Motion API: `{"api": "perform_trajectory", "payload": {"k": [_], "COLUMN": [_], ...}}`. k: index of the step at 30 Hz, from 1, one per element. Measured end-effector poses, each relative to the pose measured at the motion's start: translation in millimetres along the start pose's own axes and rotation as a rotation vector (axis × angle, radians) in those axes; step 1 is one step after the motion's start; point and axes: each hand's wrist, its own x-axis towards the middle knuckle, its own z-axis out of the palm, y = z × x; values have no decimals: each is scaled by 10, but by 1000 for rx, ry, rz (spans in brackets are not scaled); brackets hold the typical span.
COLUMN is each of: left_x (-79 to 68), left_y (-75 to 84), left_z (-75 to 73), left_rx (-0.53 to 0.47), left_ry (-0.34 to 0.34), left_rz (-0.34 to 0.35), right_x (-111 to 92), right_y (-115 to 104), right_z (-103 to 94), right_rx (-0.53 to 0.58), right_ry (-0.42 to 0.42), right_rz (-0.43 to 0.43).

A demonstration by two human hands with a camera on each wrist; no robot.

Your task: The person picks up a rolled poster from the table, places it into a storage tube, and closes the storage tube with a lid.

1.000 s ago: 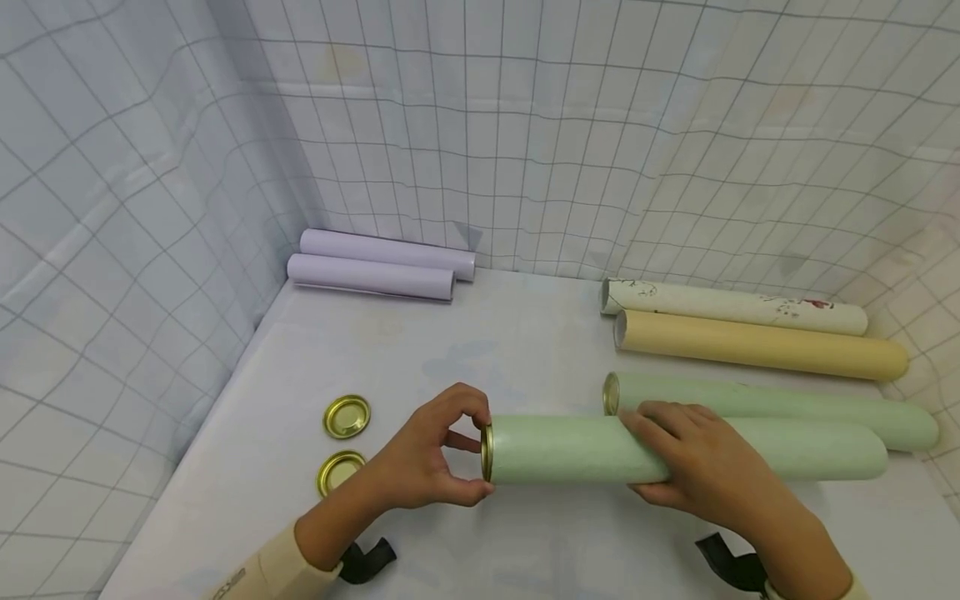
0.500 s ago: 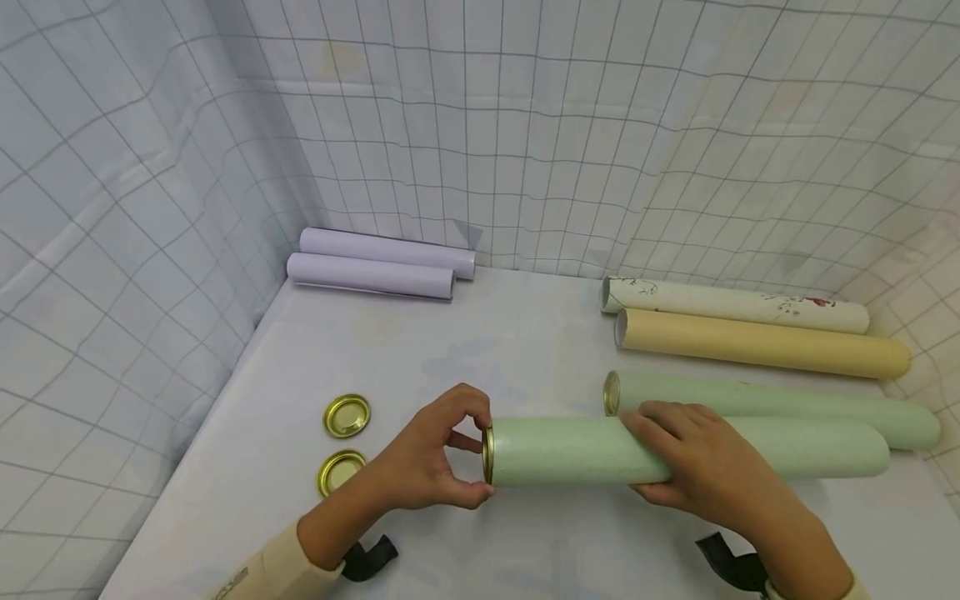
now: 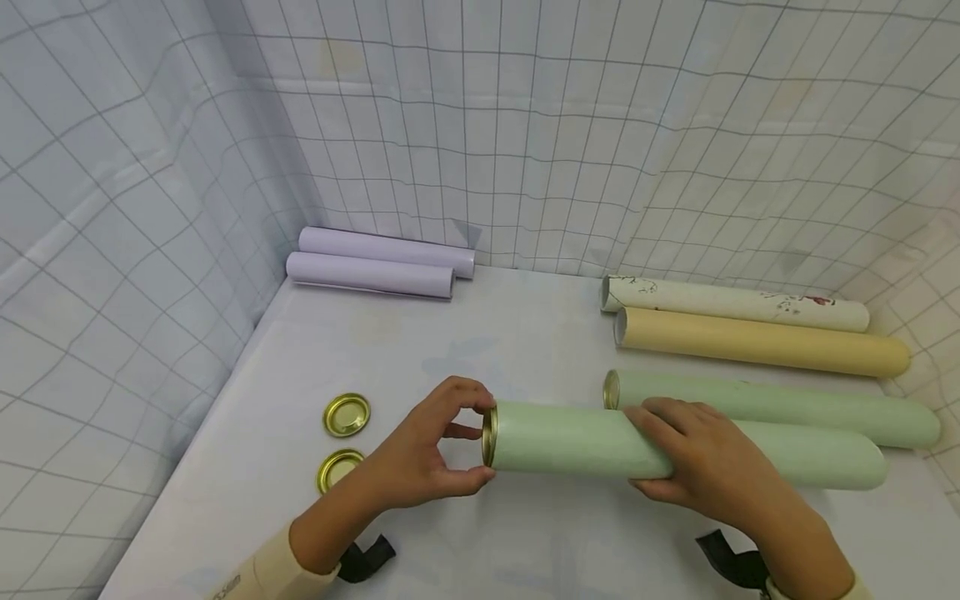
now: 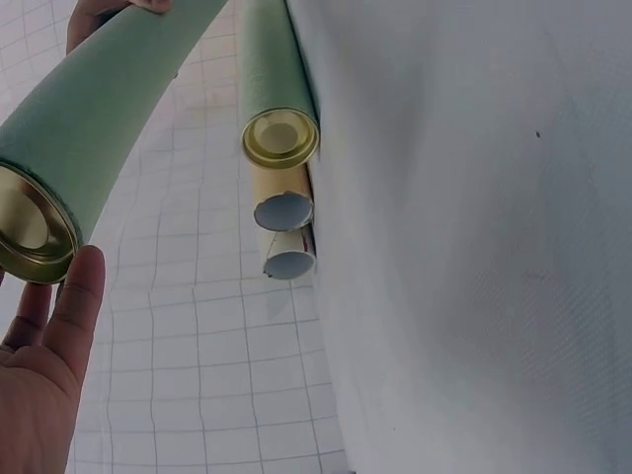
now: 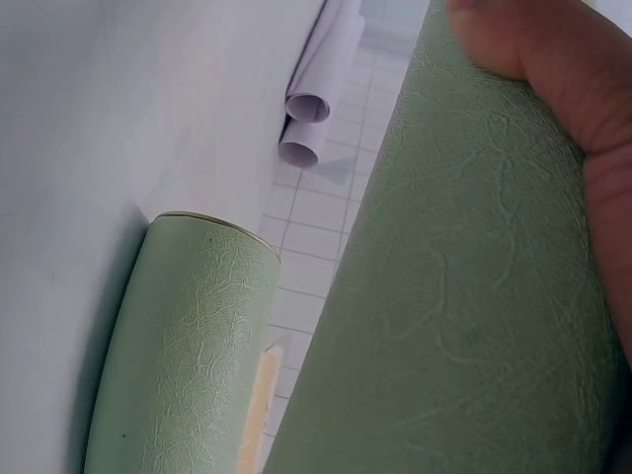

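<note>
A pale green cardboard tube (image 3: 562,439) with a crinkled surface lies across both hands in the head view. My right hand (image 3: 697,454) grips it around the middle from above. My left hand (image 3: 423,450) spans its left end, thumb below and fingers above, pinching the rim of a gold metal lid (image 4: 35,225) set into that end. The lid's recessed face shows in the left wrist view. Just behind lies a second green tube (image 3: 772,408), also capped in gold. Two loose gold lids rest to the left, one (image 3: 347,415) behind the other (image 3: 337,468), which the left forearm partly covers.
Beyond the green tubes, a yellow tube (image 3: 757,340) and a white floral tube (image 3: 742,304) lie at the back right, with open left ends. Two lilac rolls (image 3: 371,275) lie at the back left. Grid-patterned cloth walls (image 3: 525,125) enclose the white table (image 3: 525,333).
The left end of the held tube has risen slightly with my left hand, and its right end has dipped a little. Both hands keep their hold; the loose lids stay put.
</note>
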Motion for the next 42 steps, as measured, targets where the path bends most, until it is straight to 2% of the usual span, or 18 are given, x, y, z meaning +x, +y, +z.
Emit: {"api": "perform_trajectory", "payload": {"k": [10,15,19,22,25,35,42], "left_x": [14,68,82,68,55,46,-49], "left_y": [-6,175,240,227,212,157,-115], "left_z": [6,-46,-63,-68,-78,-107,-85], "left_rx": [-41,-87,-93,-79,-66,-98,-114], "left_ry": [52,68,67,70,70,52,65], "left_rz": [0,-32,-37,-27,-12,0,-15], "right_x": [14,21,17,9,-18,-95,-94], "right_y": [24,26,52,68,77,83,92], "right_z": [-35,-76,-89,-81,-66,-50,-82], "right_rx": [-33,-58,-73,-53,-27,-48,-72], "right_ry": [-7,-6,-74,-140,-170,-68,-19], "right_rz": [29,113,147,145,127,80,32]}}
